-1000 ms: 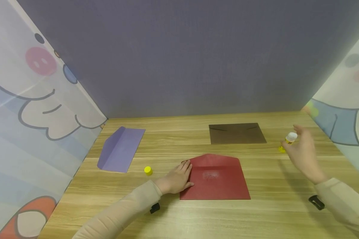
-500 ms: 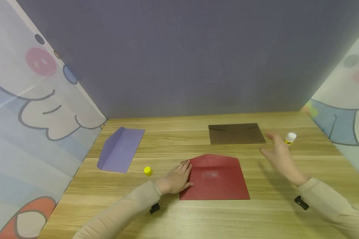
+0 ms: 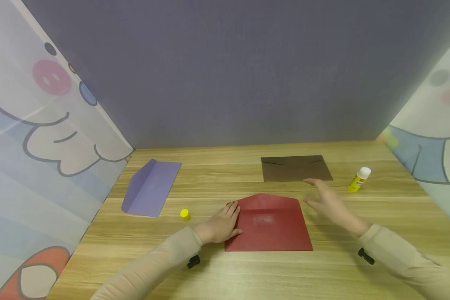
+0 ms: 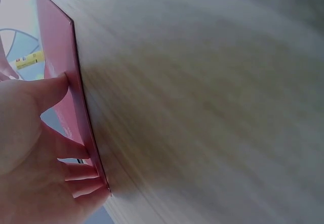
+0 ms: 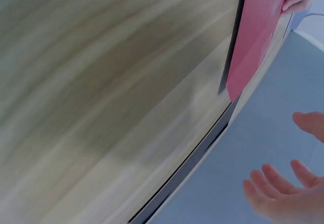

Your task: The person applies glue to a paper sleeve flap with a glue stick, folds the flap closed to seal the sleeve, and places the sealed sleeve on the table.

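A red envelope [image 3: 273, 229] lies on the table with its flap spread away from me and a shiny wet-looking patch near its middle. My left hand [image 3: 221, 225] rests on its left edge, fingers extended; the left wrist view shows the thumb and fingertips against that edge. Off the envelope's right side, my right hand [image 3: 331, 206] hovers with fingers apart and holds nothing, as the right wrist view [image 5: 288, 188] also shows. A glue stick [image 3: 359, 180], yellow with a white end, stands slightly tilted in view at the right. Its yellow cap [image 3: 185, 214] sits left of my left hand.
At the back lies a dark brown envelope [image 3: 296, 168], closed. A purple envelope [image 3: 153, 189] with its flap unfolded is at the left. A grey panel [image 3: 240, 75] rises behind the wooden table [image 3: 262, 275], and printed cartoon sheets [image 3: 33, 146] hang at both sides.
My right hand has let go of the glue stick, leaving it standing at the right, and has moved left toward the red envelope. The left hand stays in place.
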Demonstrator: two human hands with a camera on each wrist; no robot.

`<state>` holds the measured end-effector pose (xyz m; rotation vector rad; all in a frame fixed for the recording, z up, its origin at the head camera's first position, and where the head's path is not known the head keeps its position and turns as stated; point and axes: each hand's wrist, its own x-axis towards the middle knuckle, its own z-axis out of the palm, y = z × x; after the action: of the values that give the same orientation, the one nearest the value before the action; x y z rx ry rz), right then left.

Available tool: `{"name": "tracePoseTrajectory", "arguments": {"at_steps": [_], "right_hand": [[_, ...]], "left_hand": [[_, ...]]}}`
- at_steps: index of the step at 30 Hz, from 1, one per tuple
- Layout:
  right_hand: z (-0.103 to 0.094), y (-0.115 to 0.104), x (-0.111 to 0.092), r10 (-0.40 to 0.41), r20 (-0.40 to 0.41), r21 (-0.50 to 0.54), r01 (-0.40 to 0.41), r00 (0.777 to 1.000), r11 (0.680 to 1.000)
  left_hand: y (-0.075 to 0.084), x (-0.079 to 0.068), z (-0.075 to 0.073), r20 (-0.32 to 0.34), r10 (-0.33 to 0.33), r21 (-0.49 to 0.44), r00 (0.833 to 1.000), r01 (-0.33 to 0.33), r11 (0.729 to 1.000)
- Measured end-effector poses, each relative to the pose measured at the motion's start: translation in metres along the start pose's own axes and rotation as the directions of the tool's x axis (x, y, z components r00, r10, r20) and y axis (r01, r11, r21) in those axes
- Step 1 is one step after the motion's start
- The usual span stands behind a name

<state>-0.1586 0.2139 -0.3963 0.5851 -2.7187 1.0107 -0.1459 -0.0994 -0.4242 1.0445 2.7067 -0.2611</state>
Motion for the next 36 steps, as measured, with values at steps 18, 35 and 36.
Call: {"name": "tracePoseTrajectory", "arguments": {"at_steps": [18,35,36], "right_hand": [[0.027,-0.005,-0.003,-0.174,0.221,-0.124,0.205,0.96,0.971],[0.04,0.003,-0.008,-0.217,0.27,-0.203,0.276,0.938,0.939],[0.04,0.002,-0.008,-0.218,0.27,-0.205,0.277,0.938,0.939]], "left_hand": [[0.001,-0.001,-0.004,-0.014,-0.002,0.0,1.0,0.002,1.0],[-0.003,0.001,-0.003,-0.127,0.014,-0.107,0.992,-0.028,0.994],[-0.003,0.001,-0.003,-0.136,0.011,-0.124,0.991,-0.028,0.992]]}}
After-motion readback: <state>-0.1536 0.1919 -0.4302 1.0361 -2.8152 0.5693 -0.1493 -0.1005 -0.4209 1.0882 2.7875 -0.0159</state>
